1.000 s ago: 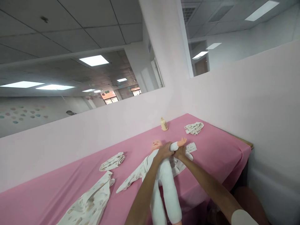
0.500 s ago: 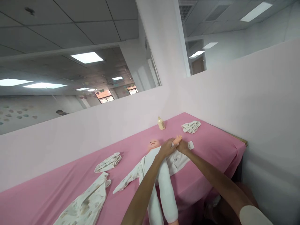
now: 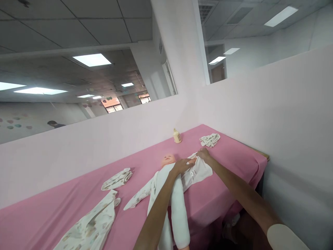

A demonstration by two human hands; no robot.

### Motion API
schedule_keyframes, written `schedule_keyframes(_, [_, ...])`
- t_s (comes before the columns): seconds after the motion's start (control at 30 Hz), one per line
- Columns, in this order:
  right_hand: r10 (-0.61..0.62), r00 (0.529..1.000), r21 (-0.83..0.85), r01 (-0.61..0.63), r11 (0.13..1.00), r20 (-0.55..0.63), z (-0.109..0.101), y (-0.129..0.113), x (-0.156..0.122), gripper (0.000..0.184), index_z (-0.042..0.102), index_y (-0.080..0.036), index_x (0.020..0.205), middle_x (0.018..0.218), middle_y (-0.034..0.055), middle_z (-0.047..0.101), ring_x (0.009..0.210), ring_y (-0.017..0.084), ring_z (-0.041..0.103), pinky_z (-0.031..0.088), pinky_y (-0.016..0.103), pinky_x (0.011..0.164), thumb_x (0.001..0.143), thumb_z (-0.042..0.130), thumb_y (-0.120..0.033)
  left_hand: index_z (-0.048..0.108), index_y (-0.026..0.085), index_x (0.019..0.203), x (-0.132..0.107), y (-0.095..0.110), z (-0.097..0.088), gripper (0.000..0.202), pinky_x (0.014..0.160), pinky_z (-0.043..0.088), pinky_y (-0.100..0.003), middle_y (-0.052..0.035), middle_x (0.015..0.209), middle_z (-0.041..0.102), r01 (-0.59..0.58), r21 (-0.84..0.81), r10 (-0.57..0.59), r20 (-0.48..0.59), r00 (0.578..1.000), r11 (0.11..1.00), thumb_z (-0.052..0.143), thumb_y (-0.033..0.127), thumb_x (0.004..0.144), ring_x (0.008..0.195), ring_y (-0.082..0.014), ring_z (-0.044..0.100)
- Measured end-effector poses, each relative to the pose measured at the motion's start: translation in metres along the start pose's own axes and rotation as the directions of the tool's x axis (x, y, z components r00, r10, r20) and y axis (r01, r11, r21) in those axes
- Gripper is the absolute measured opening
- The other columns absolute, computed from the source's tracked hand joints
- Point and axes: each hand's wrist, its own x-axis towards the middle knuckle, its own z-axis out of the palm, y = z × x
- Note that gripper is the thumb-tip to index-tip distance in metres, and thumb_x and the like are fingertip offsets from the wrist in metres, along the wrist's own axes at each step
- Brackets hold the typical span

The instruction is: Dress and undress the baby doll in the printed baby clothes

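Note:
A baby doll (image 3: 169, 180) with a white cloth body lies on its back on the pink table (image 3: 229, 194), its head (image 3: 168, 159) toward the wall. A white printed garment (image 3: 197, 170) is spread under and beside it. My left hand (image 3: 182, 165) rests on the doll's chest and shoulder with the fingers closed around the doll's arm. My right hand (image 3: 204, 153) pinches the garment's sleeve just right of the doll, and the doll's arm is hidden under that cloth.
A small cream bottle (image 3: 177, 135) stands by the back wall. A crumpled printed cloth (image 3: 209, 139) lies at the far right corner. Another folded cloth (image 3: 117, 178) and a printed baby suit (image 3: 91, 225) lie to the left. The table's edge (image 3: 260, 156) drops off on the right.
The doll's bare arm stuck up between my hands before; now it is covered by the garment sleeve. Both hands have moved slightly toward the wall.

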Motion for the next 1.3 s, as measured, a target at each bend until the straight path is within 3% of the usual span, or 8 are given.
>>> schedule_keyframes(0.1, [-0.050,0.999,-0.157,0.049,0.986,-0.003,0.000,-0.008,-0.010,0.004,0.062,-0.016,0.077,0.072,0.0039,0.061,0.075,0.020,0.060,0.040,0.027,0.065,0.077,0.059,-0.018,0.069,0.026,0.103,0.003,0.000,0.003,0.034,0.074,0.044,-0.027,-0.0028,0.100,0.072,-0.003,-0.007,0.003,0.025,1.000,1.000,0.045,0.047,0.089,0.093,-0.0225,0.065])
schedule_keyframes(0.33, [-0.226,0.973,-0.326,0.230,0.917,0.051,0.015,-0.012,-0.039,0.020,0.062,-0.020,0.101,0.111,0.0095,0.062,0.095,0.022,0.059,0.038,0.029,0.076,0.084,0.051,-0.019,0.062,0.017,0.111,0.012,0.000,0.006,0.035,0.081,0.047,-0.033,-0.0107,0.109,0.069,0.048,0.009,-0.048,0.020,0.999,0.999,0.047,0.040,0.089,0.098,-0.0259,0.065])
schedule_keyframes(0.6, [-0.217,0.976,-0.252,0.217,0.943,0.028,0.017,0.001,-0.031,0.021,0.059,-0.018,0.097,0.105,0.0083,0.066,0.101,0.021,0.058,0.039,0.028,0.081,0.081,0.048,-0.011,0.061,0.016,0.111,0.015,0.002,0.000,0.041,0.074,0.050,-0.028,-0.0080,0.103,0.070,-0.014,0.044,0.008,0.140,0.990,0.999,0.062,0.015,0.070,0.087,-0.0218,0.065])
schedule_keyframes(0.87, [-0.299,0.949,-0.057,0.306,0.950,0.100,0.049,-0.004,-0.062,0.048,0.051,-0.020,0.122,0.120,0.0064,0.063,0.114,0.019,0.056,0.041,0.029,0.094,0.076,0.042,-0.006,0.061,0.013,0.100,0.003,0.003,0.001,0.027,0.085,0.048,-0.034,-0.0139,0.107,0.067,0.064,0.162,-0.062,-0.019,0.998,0.985,0.045,0.005,0.080,0.098,-0.0242,0.062])
schedule_keyframes(0.97, [-0.285,0.940,-0.005,0.291,0.957,0.188,0.039,0.008,-0.072,0.058,0.046,-0.019,0.131,0.122,0.0082,0.063,0.112,0.021,0.058,0.043,0.032,0.094,0.074,0.048,-0.008,0.062,0.015,0.098,-0.017,0.002,-0.007,0.021,0.086,0.048,-0.035,-0.0128,0.105,0.068,0.097,0.173,-0.092,-0.037,0.995,0.980,0.049,0.012,0.081,0.099,-0.0256,0.063])
schedule_keyframes(1.1, [-0.195,0.927,0.028,0.197,0.980,0.321,0.013,0.033,-0.084,0.061,0.048,-0.017,0.133,0.121,0.0110,0.064,0.111,0.026,0.059,0.044,0.035,0.089,0.072,0.057,-0.015,0.056,0.017,0.119,-0.073,-0.008,-0.012,0.034,0.106,0.036,-0.040,-0.0138,0.131,0.057,0.179,0.149,-0.151,-0.184,0.971,0.972,0.046,0.034,0.091,0.125,-0.0286,0.049])
schedule_keyframes(1.2, [-0.184,0.902,0.059,0.174,0.983,0.392,-0.005,0.048,-0.092,0.046,0.060,-0.018,0.117,0.116,0.0096,0.066,0.106,0.027,0.061,0.046,0.032,0.081,0.070,0.060,-0.019,0.052,0.017,0.123,-0.132,-0.022,-0.003,0.042,0.106,0.035,-0.039,-0.0143,0.131,0.056,0.373,0.020,-0.337,-0.386,0.859,0.928,0.039,0.043,0.094,0.124,-0.0282,0.049])
schedule_keyframes(1.3, [-0.114,0.876,0.082,0.086,0.993,0.469,-0.013,0.053,-0.100,0.027,0.067,-0.017,0.097,0.093,0.0061,0.071,0.085,0.024,0.065,0.045,0.028,0.065,0.071,0.059,-0.021,0.055,0.018,0.115,-0.183,-0.034,0.014,0.044,0.095,0.043,-0.040,-0.0137,0.120,0.062,0.550,-0.127,-0.555,-0.363,0.749,0.826,0.034,0.049,0.093,0.114,-0.0294,0.056])
